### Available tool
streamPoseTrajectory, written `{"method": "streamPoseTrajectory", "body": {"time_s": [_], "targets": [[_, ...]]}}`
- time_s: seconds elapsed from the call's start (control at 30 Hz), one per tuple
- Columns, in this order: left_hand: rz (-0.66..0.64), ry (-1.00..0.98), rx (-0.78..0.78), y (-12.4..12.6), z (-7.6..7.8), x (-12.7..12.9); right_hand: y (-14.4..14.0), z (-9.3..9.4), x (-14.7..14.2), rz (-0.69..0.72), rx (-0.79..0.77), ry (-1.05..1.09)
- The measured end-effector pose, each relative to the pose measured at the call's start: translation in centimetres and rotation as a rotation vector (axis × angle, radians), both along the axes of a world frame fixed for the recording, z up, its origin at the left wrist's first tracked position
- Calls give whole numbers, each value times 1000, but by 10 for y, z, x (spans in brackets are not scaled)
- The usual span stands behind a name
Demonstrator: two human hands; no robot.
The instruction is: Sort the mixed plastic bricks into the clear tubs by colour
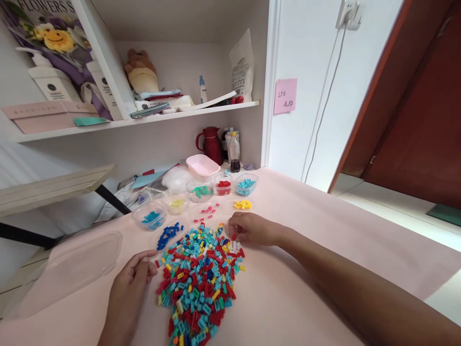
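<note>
A long heap of small toy bricks [201, 278], mostly red and light blue, spreads across the table between my hands. My right hand [252, 229] is at the heap's far right edge with its fingers curled down and pinched together; a red brick [234, 237] shows at the fingertips. White bricks [236, 247] lie just below it. At the heap's left side rests my left hand [133, 278], its fingers bent inward. One red brick [157, 263] is by those fingertips; whether they grip anything is hidden. Dark blue bricks [169, 235] lie in a shallow clear dish beyond.
Behind the heap, clear tubs hold sorted bricks: blue [153, 220], green [201, 191], red [224, 187], light blue [247, 184] and yellow [243, 204]. A pink basin [202, 165], red jug [212, 146] and bottle [234, 151] stand farther back. A clear lid [86, 254] lies left.
</note>
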State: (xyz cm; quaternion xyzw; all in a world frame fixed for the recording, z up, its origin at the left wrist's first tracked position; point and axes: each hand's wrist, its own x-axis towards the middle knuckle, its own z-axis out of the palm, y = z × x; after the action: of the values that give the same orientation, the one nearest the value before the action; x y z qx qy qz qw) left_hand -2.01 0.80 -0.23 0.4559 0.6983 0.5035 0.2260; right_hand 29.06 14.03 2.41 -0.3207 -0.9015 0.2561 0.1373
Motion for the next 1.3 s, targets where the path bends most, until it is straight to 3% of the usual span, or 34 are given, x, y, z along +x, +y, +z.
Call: {"method": "streamPoseTrajectory", "body": {"time_s": [0.9,1.2,1.3], "targets": [[0,26,-32,-3,4,3,-4,1,-3,-41,48,14],[0,1,-31,-2,4,3,-3,6,2,-140,-218,107],[-2,-7,-32,-2,4,3,-1,4,3,-174,-244,178]]}}
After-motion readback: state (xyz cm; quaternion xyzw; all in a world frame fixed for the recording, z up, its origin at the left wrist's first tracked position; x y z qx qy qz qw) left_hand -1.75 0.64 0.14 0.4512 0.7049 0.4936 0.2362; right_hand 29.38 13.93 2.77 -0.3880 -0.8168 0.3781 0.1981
